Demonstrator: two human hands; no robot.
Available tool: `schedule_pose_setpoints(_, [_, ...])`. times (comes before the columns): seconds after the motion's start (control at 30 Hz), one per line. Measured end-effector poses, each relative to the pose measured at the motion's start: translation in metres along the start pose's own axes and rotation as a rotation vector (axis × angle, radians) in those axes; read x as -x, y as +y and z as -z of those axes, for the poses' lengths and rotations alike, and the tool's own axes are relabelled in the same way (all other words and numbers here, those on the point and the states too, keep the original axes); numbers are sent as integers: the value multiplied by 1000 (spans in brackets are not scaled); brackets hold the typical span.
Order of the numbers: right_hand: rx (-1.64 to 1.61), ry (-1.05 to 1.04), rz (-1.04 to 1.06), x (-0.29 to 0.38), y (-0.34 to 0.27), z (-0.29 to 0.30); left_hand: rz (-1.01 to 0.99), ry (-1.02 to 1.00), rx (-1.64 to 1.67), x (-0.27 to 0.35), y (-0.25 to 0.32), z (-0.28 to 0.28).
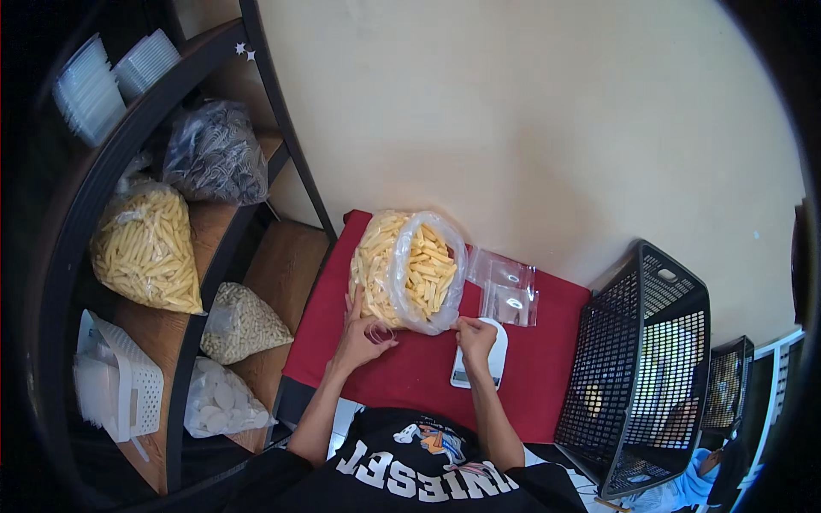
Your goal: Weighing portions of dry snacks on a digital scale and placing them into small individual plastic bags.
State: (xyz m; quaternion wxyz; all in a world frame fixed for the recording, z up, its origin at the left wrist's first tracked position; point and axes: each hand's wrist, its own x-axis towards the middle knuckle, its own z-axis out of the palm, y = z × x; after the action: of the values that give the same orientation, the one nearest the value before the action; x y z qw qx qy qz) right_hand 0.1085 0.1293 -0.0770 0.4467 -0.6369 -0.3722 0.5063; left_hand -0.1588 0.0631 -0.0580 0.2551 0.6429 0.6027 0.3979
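Note:
A large clear plastic bag of yellow stick-shaped snacks (428,272) lies on a red-covered table (410,365), its mouth spread wide with a rolled rim. My left hand (361,340) rests against the bag's near left side, fingers apart, with thin rubber bands (380,332) looped at the thumb and fingers. At the bag's lower right rim, my right hand (473,340) pinches the plastic edge. That hand is over a white digital kitchen scale (498,349). Small clear zip bags (513,302) lie right of the large bag.
On the left, a dark-framed wooden shelf (211,237) holds bags of snacks, a white plastic basket (138,391) and stacked clear containers (93,96). A black plastic crate (609,365) stands at the table's right side. A person in light blue (683,481) is at lower right.

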Motion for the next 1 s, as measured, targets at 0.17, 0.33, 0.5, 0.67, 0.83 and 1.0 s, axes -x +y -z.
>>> schedule_pose_setpoints(0.17, [-165,145,43,-7,11,-18,62,-29,19,1,-8,-2])
schedule_pose_setpoints(0.33, [-172,29,69,-26,24,-24,346,-201,204,-10,9,9])
schedule_pose_setpoints(0.5, [-353,-152,-189,-28,25,-22,197,-161,178,-5,-17,8])
schedule_pose_setpoints(0.67, [-247,-135,-145,-43,25,-39,199,-181,151,-7,-15,9])
schedule_pose_setpoints(0.83, [-272,-374,-144,-54,22,-14,145,-184,47,-6,-13,10])
schedule_pose_setpoints(1.0, [-156,-352,-51,-48,18,-21,125,-193,-31,-6,-1,17])
